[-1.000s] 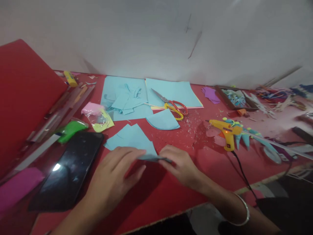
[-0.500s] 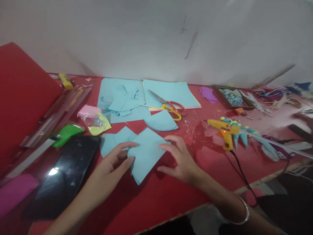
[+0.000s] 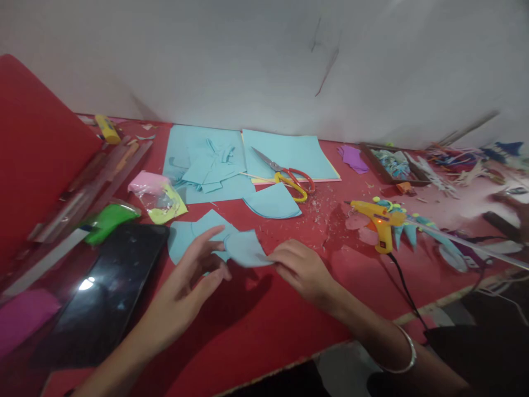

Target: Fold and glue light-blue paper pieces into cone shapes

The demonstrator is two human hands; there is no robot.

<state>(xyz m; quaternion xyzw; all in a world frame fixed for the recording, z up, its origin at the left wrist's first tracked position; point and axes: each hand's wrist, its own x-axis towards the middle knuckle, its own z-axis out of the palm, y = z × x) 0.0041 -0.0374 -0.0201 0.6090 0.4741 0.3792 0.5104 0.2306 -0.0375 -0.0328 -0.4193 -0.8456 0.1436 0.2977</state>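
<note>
A light blue paper sector [image 3: 247,249] is pinched at its right corner by my right hand [image 3: 303,270], tilted above the red table. My left hand [image 3: 196,281] is beside the paper's left edge with thumb and fingers apart; its fingertips are a little blurred and seem not to grip it. Beyond the left hand, more blue paper pieces [image 3: 185,237] lie overlapping on the table. Another curved-edge blue paper piece [image 3: 273,202] rests farther back, just in front of scissors [image 3: 285,173] with red and yellow handles.
A yellow glue gun [image 3: 380,220] with a lit orange light and black cord stands to the right. On the left lie a black phone [image 3: 107,298] and a green item [image 3: 109,220]. Blue sheets [image 3: 289,151] and a small tray [image 3: 394,165] of scraps are along the wall.
The held blue paper has been lifted and tipped, so it now looks smaller and flatter. My right fingers have closed on its corner, while my left fingers have come off its edge.
</note>
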